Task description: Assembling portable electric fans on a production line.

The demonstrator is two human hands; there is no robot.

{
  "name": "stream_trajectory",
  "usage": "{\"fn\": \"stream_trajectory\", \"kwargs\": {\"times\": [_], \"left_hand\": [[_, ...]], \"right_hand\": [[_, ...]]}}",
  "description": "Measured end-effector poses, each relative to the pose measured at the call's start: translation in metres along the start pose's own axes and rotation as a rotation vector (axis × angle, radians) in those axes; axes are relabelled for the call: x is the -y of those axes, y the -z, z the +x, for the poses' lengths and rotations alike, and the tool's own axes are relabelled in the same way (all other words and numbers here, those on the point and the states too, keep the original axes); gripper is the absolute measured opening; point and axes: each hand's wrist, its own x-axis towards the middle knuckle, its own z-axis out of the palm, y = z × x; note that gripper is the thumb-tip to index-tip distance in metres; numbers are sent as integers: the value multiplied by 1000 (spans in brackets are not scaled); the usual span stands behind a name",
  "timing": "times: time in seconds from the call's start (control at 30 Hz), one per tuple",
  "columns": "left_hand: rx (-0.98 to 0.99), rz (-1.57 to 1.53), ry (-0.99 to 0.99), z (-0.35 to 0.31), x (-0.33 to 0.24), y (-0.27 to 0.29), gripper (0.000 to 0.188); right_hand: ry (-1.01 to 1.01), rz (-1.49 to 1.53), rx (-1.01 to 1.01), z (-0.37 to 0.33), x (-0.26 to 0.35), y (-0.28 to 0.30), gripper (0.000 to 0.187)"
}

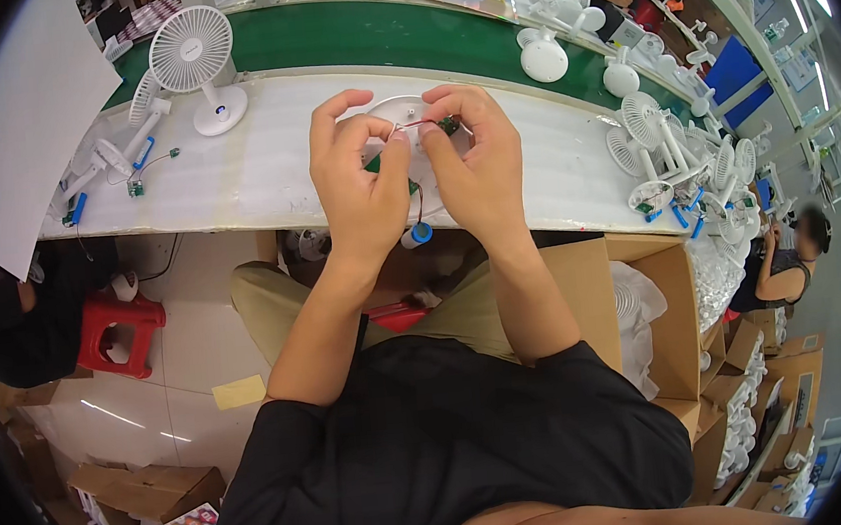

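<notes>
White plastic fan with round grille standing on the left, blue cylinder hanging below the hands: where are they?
White plastic fan [190,49]: head view, grille hub.
Blue cylinder [414,236]: head view, its side.

No text, label, number or sign can be read.

On the table [552,166] before me, a fan [190,51] stands left of my hands [362,193], a fan pile [643,121] lies right, and the belt [321,36] runs behind.
</notes>
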Motion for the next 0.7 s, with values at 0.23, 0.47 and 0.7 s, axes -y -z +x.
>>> {"fn": "stream_trajectory", "kwargs": {"times": [0.23, 0.47, 0.7], "left_hand": [[-31, -241, 77, -6, 6, 3, 7], [-173, -240, 171, -5, 0, 5, 7], [-250, -446, 336, -8, 0, 6, 8]], "right_hand": [[19, -53, -24, -7, 4, -4, 11], [149, -139, 93, 8, 9, -17, 11], [94, -131, 192, 12, 11, -21, 14]]}}
